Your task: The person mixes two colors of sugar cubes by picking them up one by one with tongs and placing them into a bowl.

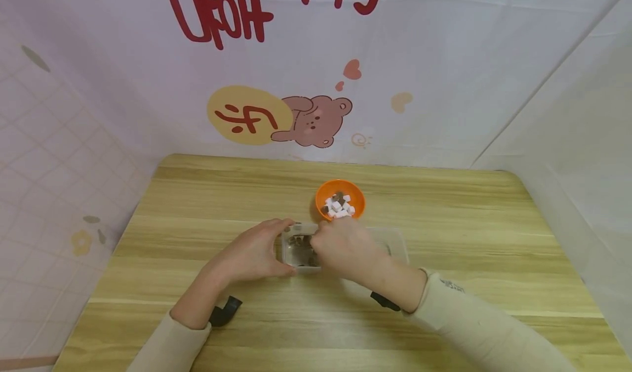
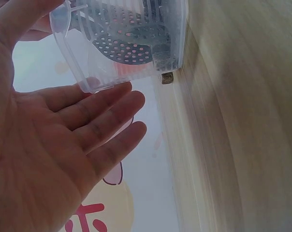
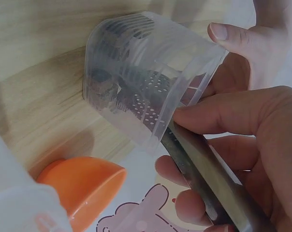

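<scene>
My left hand [image 1: 254,251] holds a clear plastic box [image 1: 301,258] at its left end, thumb on the near side and fingers along the far side. Dark brownish pieces show inside the box. Metal tongs [image 3: 204,169] with perforated ends are gripped in my right hand [image 1: 348,251], thumb on one side and fingers curled on the other. Their perforated ends [image 2: 124,48] reach down into the box, seen through its wall in both wrist views. Just beyond the box stands an orange bowl [image 1: 320,192] with white cubes [image 1: 337,206] and a few brown pieces.
A second translucent container [image 1: 397,240] is on the wooden table [image 1: 469,213] at the right, partly behind my right hand. One small brown cube [image 2: 167,78] lies by the box. A white printed curtain [image 1: 419,48] closes off the back.
</scene>
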Available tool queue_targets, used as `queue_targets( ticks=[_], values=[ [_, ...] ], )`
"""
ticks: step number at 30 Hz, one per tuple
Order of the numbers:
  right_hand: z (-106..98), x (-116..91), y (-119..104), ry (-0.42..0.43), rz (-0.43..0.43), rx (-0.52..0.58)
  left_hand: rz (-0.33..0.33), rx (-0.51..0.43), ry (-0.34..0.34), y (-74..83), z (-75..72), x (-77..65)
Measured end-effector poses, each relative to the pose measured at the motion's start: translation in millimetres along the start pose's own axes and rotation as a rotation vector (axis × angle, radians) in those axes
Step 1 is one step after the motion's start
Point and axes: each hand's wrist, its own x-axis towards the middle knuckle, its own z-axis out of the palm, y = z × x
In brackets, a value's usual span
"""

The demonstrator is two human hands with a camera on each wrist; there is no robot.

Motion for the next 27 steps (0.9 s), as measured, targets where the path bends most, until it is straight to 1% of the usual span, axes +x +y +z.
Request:
queue_targets(
  ticks=[6, 12, 15, 17, 19, 22, 27],
  values=[
    [-1.0, 1.3, 0.8, -0.003, -0.010, -0.008, -0.003, -0.009, -0.003, 0.8, 0.1, -0.3],
    [-2.2, -4.0, 5.8, 0.002, -0.008, 0.003, -0.006, -0.003, -0.006, 1.7, 0.1, 0.1],
    [-3.7, -8.6, 10.1, -0.018, 0.006, 0.051, -0.008, 0.000, -0.006, 2.2, -0.2, 0.2],
    [-4.4, -11.9, 14.0, -0.040, 0.028, 0.109, -0.015, -0.002, -0.009, 2.6, -0.1, 0.2],
    [-4.8, -15.2, 18.4, -0.044, 0.051, 0.174, -0.025, -0.004, -0.010, 3.1, 0.0, 0.3],
    [-4.4, -20.6, 27.2, 0.007, 0.084, 0.240, -0.032, -0.007, -0.014, 3.5, 0.3, 0.3],
    [-9.5, -31.0, 45.5, 0.127, 0.110, 0.333, -0.023, -0.001, -0.010, 3.1, 0.3, 0.2]
  ],
)
